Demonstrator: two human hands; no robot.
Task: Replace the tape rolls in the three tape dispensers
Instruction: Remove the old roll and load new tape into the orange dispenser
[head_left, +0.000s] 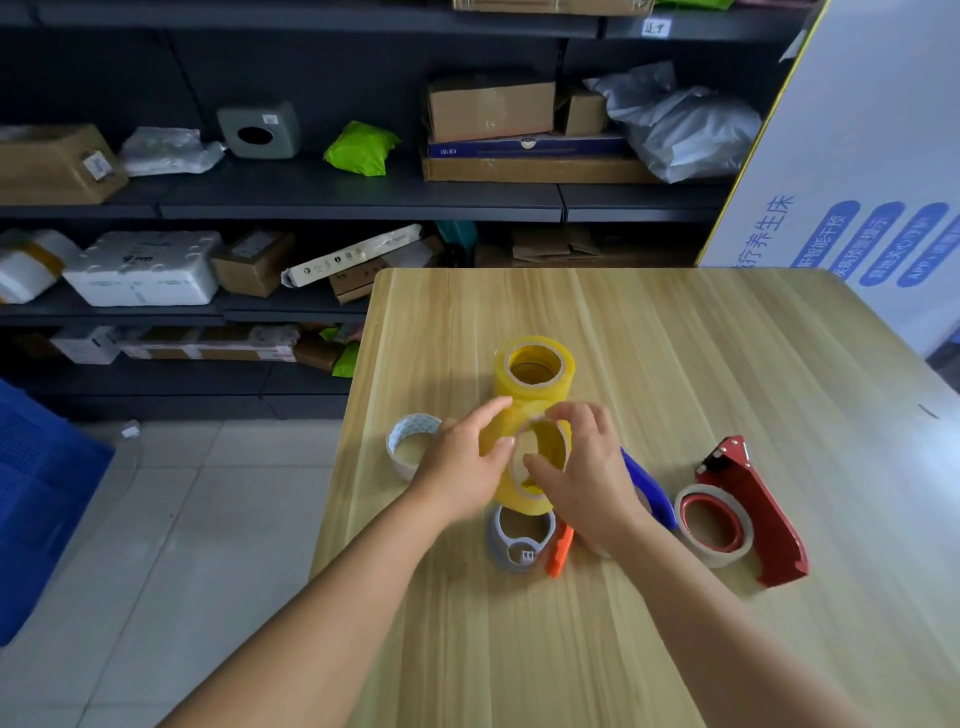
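Note:
Both hands hold one yellow tape roll (545, 444) tilted above the wooden table (727, 364). My left hand (460, 462) grips its left side and my right hand (582, 467) has fingers on its rim and core. A second yellow roll (535, 366) stands behind it. Below the held roll lies a grey dispenser with an orange handle (524, 540). A blue dispenser (649, 488) is mostly hidden under my right hand. The red dispenser (748, 512) at the right carries a thin roll on a red core. A nearly empty white-cored roll (413, 441) lies at the left.
The table's left edge runs close to the white-cored roll, with tiled floor (182, 519) beyond. Dark shelves (311, 202) full of boxes and parcels stand behind. A white printed board (857, 182) leans at the far right. A blue crate (36, 493) sits on the floor at left.

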